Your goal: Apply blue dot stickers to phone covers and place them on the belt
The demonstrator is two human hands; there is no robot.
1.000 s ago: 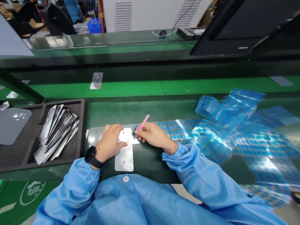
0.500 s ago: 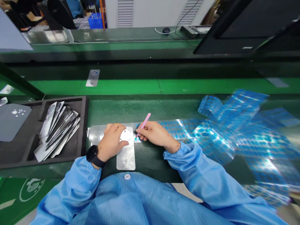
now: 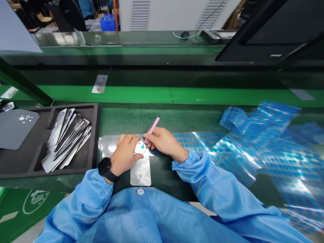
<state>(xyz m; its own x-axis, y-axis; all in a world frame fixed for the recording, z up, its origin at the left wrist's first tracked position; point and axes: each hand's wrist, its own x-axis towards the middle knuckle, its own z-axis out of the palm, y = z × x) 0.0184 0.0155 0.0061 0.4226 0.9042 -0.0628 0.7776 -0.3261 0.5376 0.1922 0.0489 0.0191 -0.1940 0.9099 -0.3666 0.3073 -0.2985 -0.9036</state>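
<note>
Pink tweezers (image 3: 152, 126) sit pinched in your right hand (image 3: 164, 141), their tips on a small blue dot (image 3: 142, 146). Your half-open left hand (image 3: 124, 156) presses the silver metal plate (image 3: 140, 173) at the front edge of the green counter (image 3: 162, 118).

Metal plate (image 3: 140, 173), pink tweezers (image 3: 153, 125), blue dot (image 3: 143, 146) — probably sticker

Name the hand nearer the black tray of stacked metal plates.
Left: the left hand sits just right of the black tray; the right hand lies farther right, past the left hand.
</note>
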